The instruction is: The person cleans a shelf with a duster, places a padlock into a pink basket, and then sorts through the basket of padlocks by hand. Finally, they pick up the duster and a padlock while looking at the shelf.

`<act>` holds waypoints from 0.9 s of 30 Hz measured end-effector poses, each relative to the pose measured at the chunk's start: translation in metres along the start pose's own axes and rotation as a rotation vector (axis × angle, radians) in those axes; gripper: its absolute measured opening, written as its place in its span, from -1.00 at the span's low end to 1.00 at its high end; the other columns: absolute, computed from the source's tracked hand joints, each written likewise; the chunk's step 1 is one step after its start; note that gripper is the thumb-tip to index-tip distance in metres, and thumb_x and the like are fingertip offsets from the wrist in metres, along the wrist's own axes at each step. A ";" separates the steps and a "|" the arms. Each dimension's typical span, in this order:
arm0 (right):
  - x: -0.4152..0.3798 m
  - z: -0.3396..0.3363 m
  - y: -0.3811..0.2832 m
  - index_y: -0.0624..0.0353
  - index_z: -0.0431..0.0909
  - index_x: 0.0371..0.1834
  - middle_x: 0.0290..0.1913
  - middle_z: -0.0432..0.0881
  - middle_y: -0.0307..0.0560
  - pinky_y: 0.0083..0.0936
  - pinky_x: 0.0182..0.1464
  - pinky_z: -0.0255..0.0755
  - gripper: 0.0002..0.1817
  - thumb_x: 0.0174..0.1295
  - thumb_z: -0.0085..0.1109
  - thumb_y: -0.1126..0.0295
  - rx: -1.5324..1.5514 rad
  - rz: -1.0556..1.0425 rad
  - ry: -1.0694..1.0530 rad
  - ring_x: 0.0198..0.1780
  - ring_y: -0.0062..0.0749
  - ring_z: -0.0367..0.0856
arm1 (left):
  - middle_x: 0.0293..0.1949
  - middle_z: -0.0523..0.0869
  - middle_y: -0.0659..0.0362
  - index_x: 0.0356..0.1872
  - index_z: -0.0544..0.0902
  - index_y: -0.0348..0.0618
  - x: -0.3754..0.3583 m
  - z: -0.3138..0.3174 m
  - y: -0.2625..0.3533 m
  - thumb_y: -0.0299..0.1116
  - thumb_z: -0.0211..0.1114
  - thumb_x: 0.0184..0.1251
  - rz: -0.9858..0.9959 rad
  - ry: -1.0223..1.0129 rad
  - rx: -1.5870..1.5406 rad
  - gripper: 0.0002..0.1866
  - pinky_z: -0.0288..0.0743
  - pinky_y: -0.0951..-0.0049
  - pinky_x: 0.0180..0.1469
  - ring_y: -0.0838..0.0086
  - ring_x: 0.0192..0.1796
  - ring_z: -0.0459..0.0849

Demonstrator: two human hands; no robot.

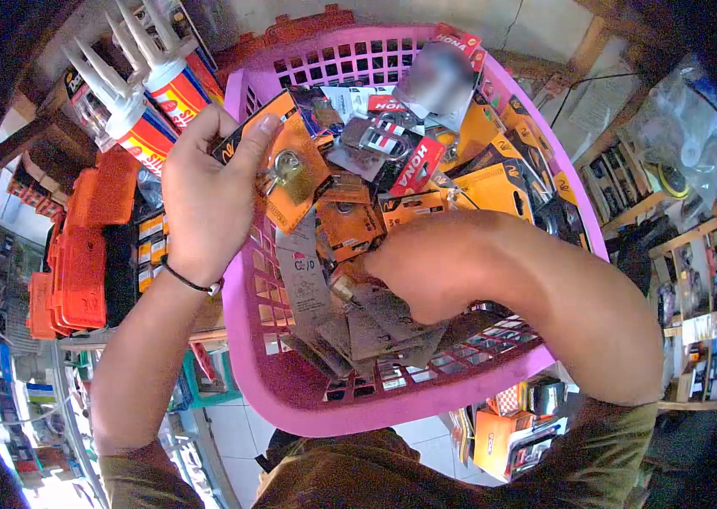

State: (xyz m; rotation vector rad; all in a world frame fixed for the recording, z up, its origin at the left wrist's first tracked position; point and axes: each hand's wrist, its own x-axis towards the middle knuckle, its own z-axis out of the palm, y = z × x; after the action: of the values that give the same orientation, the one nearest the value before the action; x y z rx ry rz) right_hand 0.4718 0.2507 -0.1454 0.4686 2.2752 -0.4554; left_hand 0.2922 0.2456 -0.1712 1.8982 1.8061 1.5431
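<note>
My left hand [206,191] pinches an orange blister pack [292,174] between thumb and fingers, over the left rim of the basket. Under its clear plastic sits a round brass-coloured metal piece. Down inside the pink plastic basket [261,386] is my right hand [426,267], bent at the wrist among the packs. Its fingers are mostly hidden, so I cannot tell whether they grip anything. Close to it lie grey-backed cards [384,327] and another orange pack [348,227]. Red, white and black HONA packs [409,165] are heaped toward the back.
Sealant tubes [159,93] with pale nozzles stand at the upper left. Red-orange plastic cases [83,246] are stacked left of the basket. Boxed goods [511,433] lie below on the right. Shelves [698,297] of stock and a clear plastic bag [689,136] are at the right.
</note>
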 end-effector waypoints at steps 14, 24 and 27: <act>0.001 -0.009 0.020 0.26 0.51 -0.19 -0.28 0.59 0.16 -0.26 -0.14 0.40 -0.56 -0.04 0.17 0.13 0.229 -0.144 0.032 -0.20 -0.04 0.56 | -0.72 0.27 0.33 -0.67 0.33 -0.23 0.000 -0.002 0.006 -0.27 0.31 0.14 -0.020 -0.034 -0.029 -0.62 0.09 0.59 -0.58 0.70 -0.58 0.16; -0.007 -0.013 0.037 0.27 0.50 -0.18 -0.29 0.58 0.19 -0.25 -0.15 0.40 -0.61 -0.09 0.10 0.29 0.211 0.068 0.279 -0.19 0.00 0.55 | -0.71 0.26 0.33 -0.67 0.34 -0.23 0.001 -0.001 0.003 -0.27 0.30 0.14 -0.028 -0.038 -0.020 -0.62 0.10 0.58 -0.58 0.69 -0.58 0.16; -0.005 -0.013 0.043 0.26 0.51 -0.19 -0.28 0.58 0.19 -0.24 -0.16 0.40 -0.63 -0.09 0.09 0.31 0.226 0.031 0.279 -0.21 0.00 0.56 | -0.71 0.26 0.33 -0.67 0.33 -0.23 0.001 -0.002 0.005 -0.27 0.30 0.14 0.013 -0.033 -0.008 -0.62 0.10 0.58 -0.58 0.69 -0.57 0.16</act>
State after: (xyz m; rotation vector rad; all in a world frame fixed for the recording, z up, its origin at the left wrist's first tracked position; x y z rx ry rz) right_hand 0.4872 0.2924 -0.1409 0.7186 2.4902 -0.6717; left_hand 0.2937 0.2436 -0.1668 1.9241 1.7748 1.5120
